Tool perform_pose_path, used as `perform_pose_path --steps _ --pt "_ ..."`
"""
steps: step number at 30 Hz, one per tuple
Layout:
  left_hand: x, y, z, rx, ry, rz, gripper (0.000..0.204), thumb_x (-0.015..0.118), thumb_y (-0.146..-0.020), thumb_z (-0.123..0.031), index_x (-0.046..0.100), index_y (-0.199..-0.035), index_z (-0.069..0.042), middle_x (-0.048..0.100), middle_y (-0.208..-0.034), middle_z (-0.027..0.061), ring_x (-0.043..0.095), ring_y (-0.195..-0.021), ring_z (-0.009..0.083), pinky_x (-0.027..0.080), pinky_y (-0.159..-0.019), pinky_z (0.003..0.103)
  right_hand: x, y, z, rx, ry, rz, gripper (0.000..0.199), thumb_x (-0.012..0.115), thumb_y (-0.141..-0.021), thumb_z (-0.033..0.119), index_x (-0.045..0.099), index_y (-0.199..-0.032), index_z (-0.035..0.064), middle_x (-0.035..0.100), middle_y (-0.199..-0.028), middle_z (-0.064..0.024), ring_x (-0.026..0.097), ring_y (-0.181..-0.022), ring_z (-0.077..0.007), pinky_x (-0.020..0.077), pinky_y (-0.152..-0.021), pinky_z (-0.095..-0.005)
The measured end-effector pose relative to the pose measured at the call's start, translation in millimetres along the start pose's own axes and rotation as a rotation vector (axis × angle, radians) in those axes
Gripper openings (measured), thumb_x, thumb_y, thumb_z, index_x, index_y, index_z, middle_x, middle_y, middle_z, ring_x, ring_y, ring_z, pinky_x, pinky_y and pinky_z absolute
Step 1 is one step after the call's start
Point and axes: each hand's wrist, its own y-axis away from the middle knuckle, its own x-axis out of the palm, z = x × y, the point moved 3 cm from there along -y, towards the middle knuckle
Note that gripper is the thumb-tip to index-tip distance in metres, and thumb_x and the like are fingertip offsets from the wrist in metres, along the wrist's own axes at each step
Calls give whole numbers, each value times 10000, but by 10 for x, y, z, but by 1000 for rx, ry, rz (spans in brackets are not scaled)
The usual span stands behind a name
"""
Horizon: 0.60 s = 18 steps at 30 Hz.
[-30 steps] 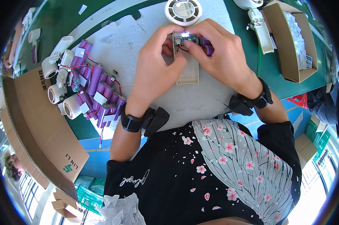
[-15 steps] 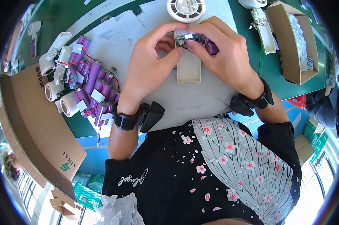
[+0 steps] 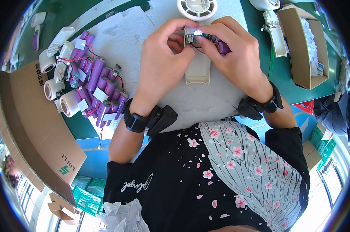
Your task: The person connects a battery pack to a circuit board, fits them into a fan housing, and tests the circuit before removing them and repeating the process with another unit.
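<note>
A small green circuit board (image 3: 189, 37) with a bright white glow on it lies at the upper end of a cream plastic handle shell (image 3: 198, 70). My left hand (image 3: 164, 58) pinches the left end of the board and shell between thumb and fingers. From the other side, my right hand (image 3: 237, 54) grips the board with thumb and forefinger. Against its palm sits a purple cylindrical battery (image 3: 223, 47), partly covered by the fingers. A red wire (image 3: 198, 50) runs beside the board. The round white fan head (image 3: 198, 8) is just beyond my hands.
Purple batteries (image 3: 95, 79) with red wires are heaped on the left of the white foam sheet (image 3: 159, 104). White fan housings (image 3: 69, 103) lie alongside. A large cardboard box (image 3: 47, 127) flanks them. At right are another open shell (image 3: 274, 34) and a carton (image 3: 298, 73) of white pieces.
Both hands, the board and the shell have shifted slightly right in the picture. The left wrist has swung right. Both hands keep their grip.
</note>
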Motion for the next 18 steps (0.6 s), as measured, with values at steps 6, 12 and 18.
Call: perform_pose_path --steps 6,12,18 --pt "-10 0 1 15 14 -26 352 607 -761 24 651 -1099 -65 662 -777 65 591 -641 105 489 -614 251 -6 -9 24 33 -6 3 192 755 -776 48 715 -963 47 637 -863 -69 587 -612 -151 483 -562 -254" --pt "-45 -19 27 118 86 46 392 588 -794 56 646 -1161 -69 686 -916 55 632 -739 113 523 -693 261 -17 -20 21 34 -8 25 192 755 -780 50 716 -967 41 643 -855 -73 583 -611 -146 478 -561 -251" --pt "-80 -3 -5 162 -6 53 386 598 -793 31 702 -1132 -120 712 -842 75 664 -665 142 533 -654 259 -51 -72 2 85 -65 60 175 757 -790 76 681 -941 26 643 -793 -60 576 -614 -125 469 -565 -242"
